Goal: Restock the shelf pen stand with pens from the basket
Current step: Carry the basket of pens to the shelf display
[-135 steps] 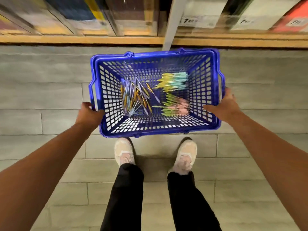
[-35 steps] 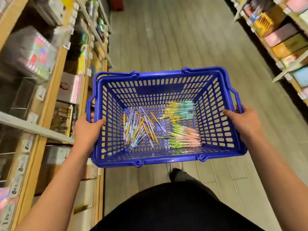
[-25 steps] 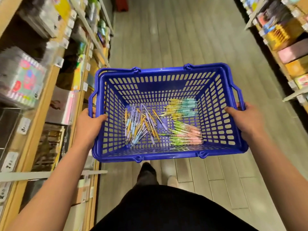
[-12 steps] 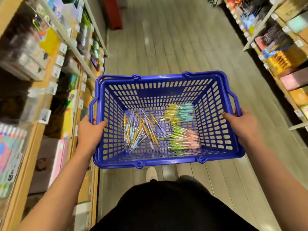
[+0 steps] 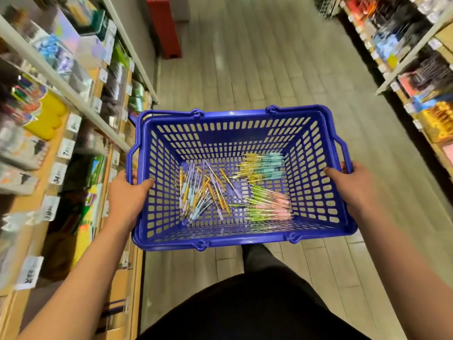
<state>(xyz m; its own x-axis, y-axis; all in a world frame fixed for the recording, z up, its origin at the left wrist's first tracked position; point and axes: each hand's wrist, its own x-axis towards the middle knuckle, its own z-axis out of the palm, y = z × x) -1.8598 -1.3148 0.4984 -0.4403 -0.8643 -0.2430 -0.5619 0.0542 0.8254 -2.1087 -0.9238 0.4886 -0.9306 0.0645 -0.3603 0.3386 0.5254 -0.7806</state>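
A blue slotted basket (image 5: 245, 241) carries loose pens (image 5: 203, 192) beside a teal-yellow bunch (image 5: 263, 165) and a pink-green bunch (image 5: 269, 207).

Moved: basket (image 5: 242, 242) from shelf front into aisle; left shelves (image 5: 73, 94) 9 o'clock, right shelves (image 5: 414, 52) 3 o'clock; red box (image 5: 164, 25) nearer, 11 o'clock.

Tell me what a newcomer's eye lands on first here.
The bright blue basket fills mid-frame, gripped at its side rims by the left hand and right hand. On its floor lie colourful pens: a loose pile at left, two tidy bunches at right. Stocked shelves flank the aisle.
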